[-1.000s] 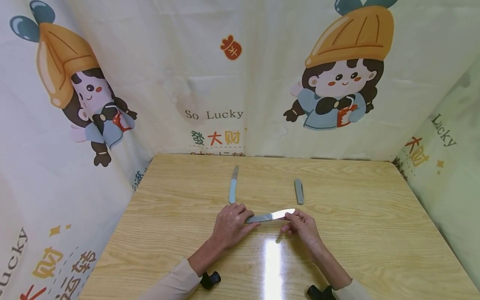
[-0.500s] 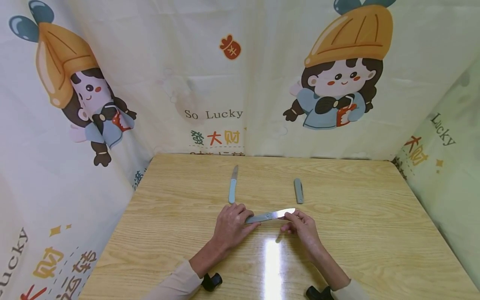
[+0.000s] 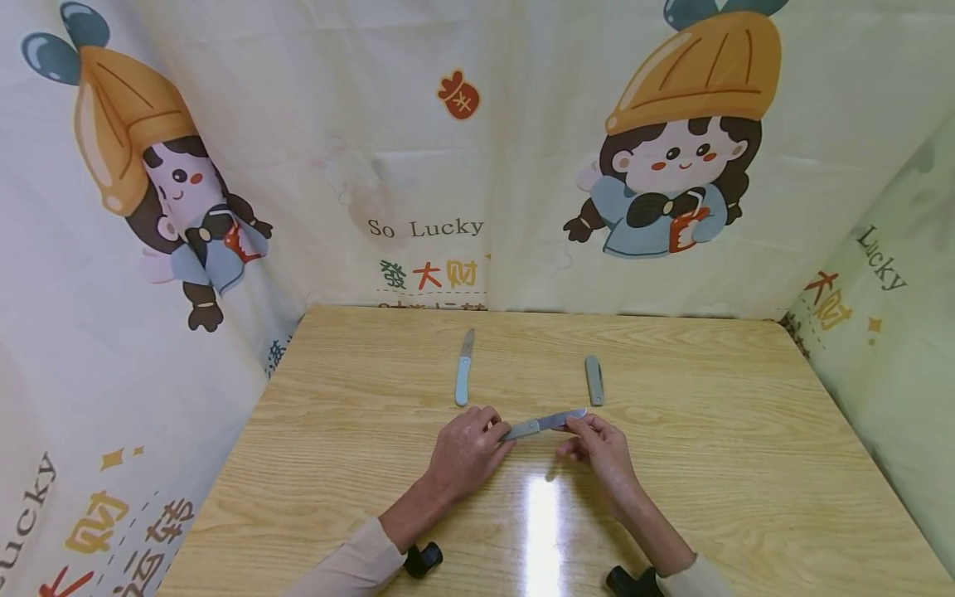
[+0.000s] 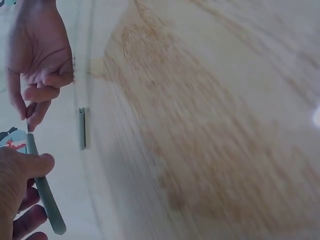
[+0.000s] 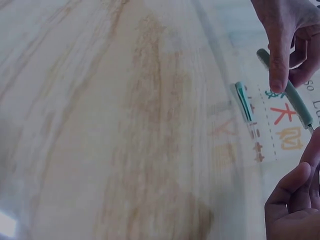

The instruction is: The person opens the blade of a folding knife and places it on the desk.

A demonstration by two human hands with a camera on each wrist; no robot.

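A grey-green folding knife [image 3: 522, 429] is held above the table between both hands, its blade [image 3: 561, 419] swung out from the handle. My left hand [image 3: 468, 448] grips the handle, the thumb lying along it in the left wrist view. My right hand [image 3: 606, 454] pinches the blade near its tip with thumb and fingers, which hide part of the blade. Just beyond the left hand lies a light blue folding knife [image 3: 462, 377] with its blade out. A folded grey-green knife [image 3: 594, 381] lies beyond the right hand, no blade extended.
The wooden table [image 3: 746, 464] reaches back to a printed cloth [image 3: 537, 274], which also hangs at both sides. A bright light reflection lies on the tabletop between the forearms. Black camera mounts [image 3: 424, 560] sit at both wrists.
The held knife has tilted slightly, its tip a little higher, and the bright glare on its blade has faded. My left hand has shifted slightly right. The other two knives have stayed put.
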